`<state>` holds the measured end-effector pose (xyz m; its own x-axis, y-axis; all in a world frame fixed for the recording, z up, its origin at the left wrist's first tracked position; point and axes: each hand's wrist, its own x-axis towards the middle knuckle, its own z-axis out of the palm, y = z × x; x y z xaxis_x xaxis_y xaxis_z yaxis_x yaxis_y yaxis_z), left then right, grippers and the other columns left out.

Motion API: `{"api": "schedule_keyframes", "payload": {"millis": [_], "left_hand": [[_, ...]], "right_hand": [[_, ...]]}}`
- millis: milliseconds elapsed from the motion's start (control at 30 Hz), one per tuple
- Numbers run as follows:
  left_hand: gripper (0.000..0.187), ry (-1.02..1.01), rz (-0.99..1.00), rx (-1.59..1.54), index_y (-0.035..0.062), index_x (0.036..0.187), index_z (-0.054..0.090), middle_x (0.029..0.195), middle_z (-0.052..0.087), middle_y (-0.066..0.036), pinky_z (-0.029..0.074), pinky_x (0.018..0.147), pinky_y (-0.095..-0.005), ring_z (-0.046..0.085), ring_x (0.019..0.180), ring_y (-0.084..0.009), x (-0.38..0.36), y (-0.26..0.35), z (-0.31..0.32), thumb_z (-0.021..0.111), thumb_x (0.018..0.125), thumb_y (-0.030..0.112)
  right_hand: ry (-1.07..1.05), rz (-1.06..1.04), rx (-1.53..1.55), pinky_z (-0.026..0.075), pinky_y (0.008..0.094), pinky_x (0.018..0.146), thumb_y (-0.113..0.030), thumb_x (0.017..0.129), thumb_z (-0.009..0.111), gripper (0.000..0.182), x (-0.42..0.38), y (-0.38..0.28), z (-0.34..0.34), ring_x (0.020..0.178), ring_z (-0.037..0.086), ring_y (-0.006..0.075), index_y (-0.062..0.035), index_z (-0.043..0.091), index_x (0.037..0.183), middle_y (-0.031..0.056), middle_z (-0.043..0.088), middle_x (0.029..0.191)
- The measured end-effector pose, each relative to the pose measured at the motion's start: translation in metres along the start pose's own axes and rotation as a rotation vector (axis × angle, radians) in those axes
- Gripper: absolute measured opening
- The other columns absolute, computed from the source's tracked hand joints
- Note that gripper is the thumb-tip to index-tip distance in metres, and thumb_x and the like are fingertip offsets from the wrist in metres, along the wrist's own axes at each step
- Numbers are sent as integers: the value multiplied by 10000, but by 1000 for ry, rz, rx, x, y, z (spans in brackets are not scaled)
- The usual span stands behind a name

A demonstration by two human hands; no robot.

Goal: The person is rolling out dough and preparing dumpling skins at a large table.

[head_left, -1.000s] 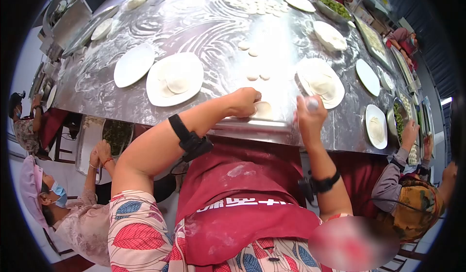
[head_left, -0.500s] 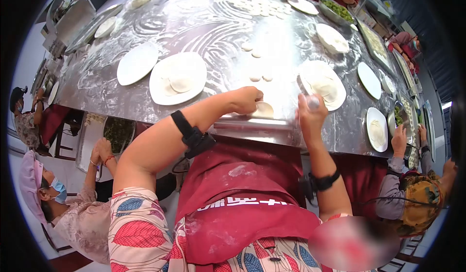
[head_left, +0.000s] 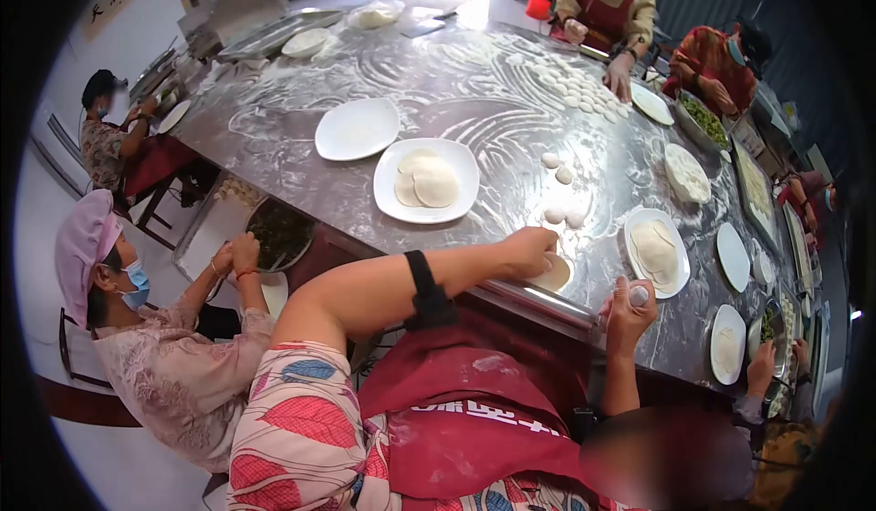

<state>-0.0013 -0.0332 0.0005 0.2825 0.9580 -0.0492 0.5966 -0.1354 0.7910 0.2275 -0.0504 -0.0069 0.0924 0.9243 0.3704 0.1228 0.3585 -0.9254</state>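
At the table's near edge my left hand (head_left: 527, 254) is closed, its fingers pinching the rim of a thin round dough wrapper (head_left: 555, 276) on the floured metal. My right hand (head_left: 628, 315) makes a fist around a rolling pin (head_left: 640, 295); only its pale rounded end shows. Just beyond that fist, a white plate (head_left: 680, 278) carries flat dough wrappers (head_left: 655, 251). Small dough pieces (head_left: 566, 216) lie a little past my left hand, with more dough pieces (head_left: 557, 167) farther off. To the left, another white plate (head_left: 385, 203) holds overlapping wrappers (head_left: 427, 179).
A white plate (head_left: 358, 130) stands at the left. Across the floured steel table (head_left: 274, 137), a co-worker's hand (head_left: 619, 78) is near many dough pieces (head_left: 584, 96). A bowl of green filling (head_left: 703, 120) stands at the far right. A person in a pink cap (head_left: 87, 164) sits at the left.
The view has swung left and up, so the table appears shifted and far co-workers show more. My left hand stays on the wrapper; my right hand still grips the rolling pin.
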Motion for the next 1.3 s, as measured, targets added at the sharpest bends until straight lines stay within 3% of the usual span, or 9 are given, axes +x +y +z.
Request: {"api": "schedule_keyframes", "payload": {"millis": [100,300,400,533,633,833,967,1133,1300], "left_hand": [[240,213,-106,-134,5,955,618,883,645,-186,500,763,-369,632,870,-271,-9,-9,-36,615,729,86],[356,395,-276,277,-13,1069,587,978,645,-170,501,778,-346,629,898,-243,-10,-77,-156,674,758,138],[245,614,-244,430,24,947,659,979,656,-195,486,836,-399,616,972,-343,-8,-65,-170,641,770,192],[170,273,-91,375,12,878,653,850,672,-161,504,754,-374,648,820,-277,33,-44,-126,658,764,137],[259,62,-49,426,33,939,649,938,664,-172,494,788,-393,636,893,-309,66,-27,-81,677,757,215],[333,20,-124,451,86,948,622,1004,614,-171,463,837,-407,582,985,-331,97,-13,-34,718,708,297],[362,0,-18,453,26,862,588,870,618,-159,477,697,-400,603,812,-326,95,-15,-31,757,654,270],[226,-79,-109,-5,-16,908,626,783,639,-77,470,653,-317,594,738,-156,61,-11,-6,700,737,112],[140,-141,-47,-1,1,837,661,780,670,-103,486,694,-322,628,750,-183,43,4,7,649,747,108]], "right_hand": [[-2,28,25,345,225,374,-19,873,624,223,4,-5,4,416,464,71,-56,444,748,8,487,533],[-3,26,59,353,231,374,-15,868,629,218,3,3,1,418,464,70,-55,448,753,7,486,543],[0,5,87,354,231,375,-4,865,624,211,2,1,2,423,466,67,-57,450,758,7,486,546],[9,2,46,349,226,379,-2,858,629,211,4,2,2,429,473,61,-61,452,761,0,487,544],[7,-11,22,344,224,383,-3,846,647,222,5,4,0,435,482,56,-60,453,757,-9,486,530],[5,-20,28,344,222,392,3,841,654,226,3,4,-1,446,488,52,-55,455,749,-9,492,526],[-2,-23,42,348,223,398,1,840,657,221,1,5,-2,455,486,51,-58,461,757,-10,501,533],[2,20,14,352,232,398,-13,833,664,218,3,0,-2,454,485,53,-55,468,745,-5,513,538],[-2,-161,-145,341,232,399,-28,819,677,232,37,3,9,450,456,47,-61,473,713,-23,493,540]]}}
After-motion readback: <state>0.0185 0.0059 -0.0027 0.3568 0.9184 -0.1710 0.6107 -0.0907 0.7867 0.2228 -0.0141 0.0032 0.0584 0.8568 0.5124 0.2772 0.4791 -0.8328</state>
